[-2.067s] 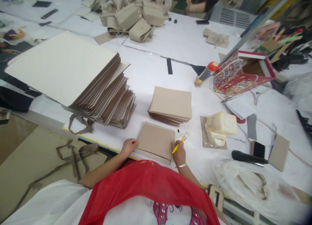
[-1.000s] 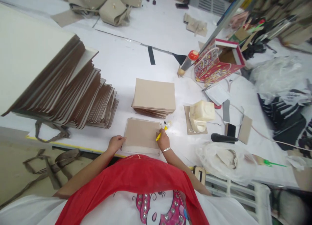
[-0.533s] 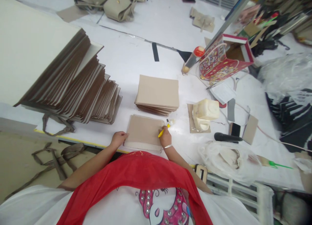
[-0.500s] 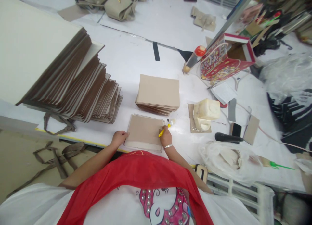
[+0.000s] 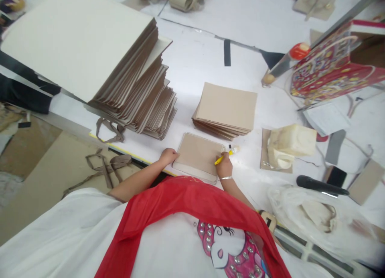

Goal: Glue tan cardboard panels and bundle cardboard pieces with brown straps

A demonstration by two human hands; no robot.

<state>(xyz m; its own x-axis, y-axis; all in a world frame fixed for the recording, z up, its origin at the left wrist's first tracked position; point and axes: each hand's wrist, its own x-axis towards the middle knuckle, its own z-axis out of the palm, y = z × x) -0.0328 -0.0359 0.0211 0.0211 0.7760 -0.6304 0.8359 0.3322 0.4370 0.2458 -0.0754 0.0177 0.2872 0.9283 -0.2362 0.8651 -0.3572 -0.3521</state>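
Note:
A flat beige panel (image 5: 200,151) lies at the table's front edge, with a paler strip along its near side. My left hand (image 5: 168,157) pinches its left edge between thumb and fingers. In my right hand (image 5: 224,167), closed at the panel's right edge, is a yellow-handled brush (image 5: 219,161) whose pale bristles point away to the right. Just behind the panel stands a stack of beige sheets (image 5: 228,105). A cut-open whitish plastic jug (image 5: 296,138) rests on a piece of board to the right.
A tall, fanned stack of brown-edged boards (image 5: 129,89) stands at left. On the right are a red patterned paper bag (image 5: 325,75), a red-capped bottle (image 5: 282,63), a black-handled tool (image 5: 319,185) and a clear plastic bag (image 5: 285,207). Straps (image 5: 110,129) hang over the front edge.
The view has swung left, so everything appears farther right. Both hands keep their places at the panel's edges, and the brush remains in my right hand.

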